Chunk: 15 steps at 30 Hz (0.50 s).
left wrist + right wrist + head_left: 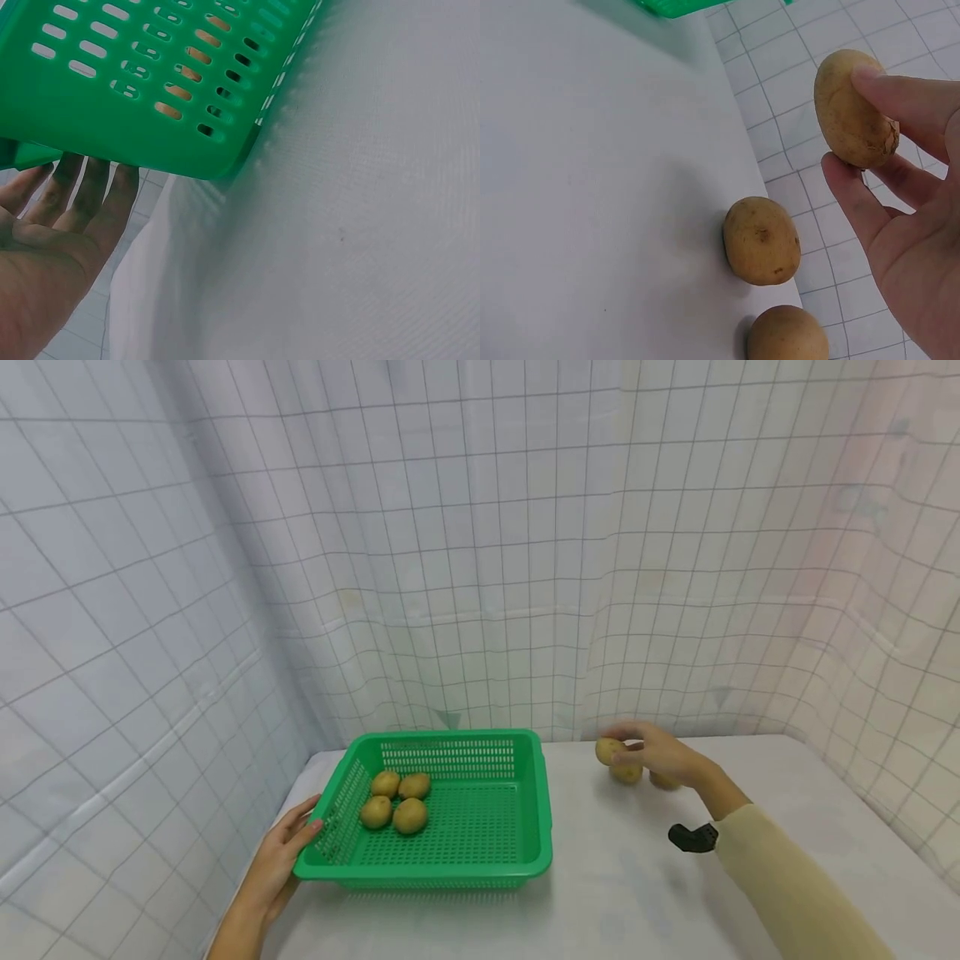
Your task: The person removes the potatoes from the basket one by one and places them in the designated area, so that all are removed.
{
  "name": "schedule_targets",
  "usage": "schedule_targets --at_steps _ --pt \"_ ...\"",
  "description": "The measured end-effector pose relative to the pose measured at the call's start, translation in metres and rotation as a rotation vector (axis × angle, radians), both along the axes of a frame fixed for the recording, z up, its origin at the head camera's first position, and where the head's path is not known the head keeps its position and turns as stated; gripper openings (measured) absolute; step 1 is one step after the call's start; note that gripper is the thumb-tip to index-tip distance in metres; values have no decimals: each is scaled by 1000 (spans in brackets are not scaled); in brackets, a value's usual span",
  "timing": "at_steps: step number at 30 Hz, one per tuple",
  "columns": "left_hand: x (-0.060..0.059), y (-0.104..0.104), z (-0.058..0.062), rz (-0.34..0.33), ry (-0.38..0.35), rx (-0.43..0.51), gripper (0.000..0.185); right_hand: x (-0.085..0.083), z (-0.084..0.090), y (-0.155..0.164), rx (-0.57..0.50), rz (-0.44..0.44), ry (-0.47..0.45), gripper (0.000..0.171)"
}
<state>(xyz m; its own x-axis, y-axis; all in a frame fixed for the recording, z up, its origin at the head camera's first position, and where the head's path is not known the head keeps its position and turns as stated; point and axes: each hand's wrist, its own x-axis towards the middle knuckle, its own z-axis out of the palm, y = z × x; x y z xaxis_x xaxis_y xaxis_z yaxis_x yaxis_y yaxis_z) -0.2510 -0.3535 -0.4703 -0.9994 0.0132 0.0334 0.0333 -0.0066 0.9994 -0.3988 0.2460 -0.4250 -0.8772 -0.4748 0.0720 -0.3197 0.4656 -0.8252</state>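
A green slotted basket (pixel 480 852) sits on the white table and holds several potatoes (pixel 397 802) in its back left part. My left hand (pixel 288 847) rests with straight fingers (pixel 90 187) against the basket's left wall (pixel 135 112). To the right of the basket, my right hand (pixel 637 753) pinches one potato (pixel 609 750) between thumb and fingers (pixel 900 97), lifted off the table. That held potato (pixel 851 109) hangs above two more potatoes (pixel 761 240) lying on the table near its back edge; the second (pixel 787 336) lies just beside the first.
A white checked curtain (pixel 480 568) closes in the table at the back and both sides. The white table surface (pixel 637 893) stretches in front of the basket and under my right arm. A black wrist camera (pixel 693 837) sits on my right sleeve.
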Motion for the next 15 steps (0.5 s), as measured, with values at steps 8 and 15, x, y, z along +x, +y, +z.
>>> schedule_targets --at_steps 8,15 --pt "0 0 0 5 -9 2 68 4 -5 19 -4 -34 -23 57" --pt "0 1 0 8 -9 6 67 10 -13 41 -25 -62 -24 61"
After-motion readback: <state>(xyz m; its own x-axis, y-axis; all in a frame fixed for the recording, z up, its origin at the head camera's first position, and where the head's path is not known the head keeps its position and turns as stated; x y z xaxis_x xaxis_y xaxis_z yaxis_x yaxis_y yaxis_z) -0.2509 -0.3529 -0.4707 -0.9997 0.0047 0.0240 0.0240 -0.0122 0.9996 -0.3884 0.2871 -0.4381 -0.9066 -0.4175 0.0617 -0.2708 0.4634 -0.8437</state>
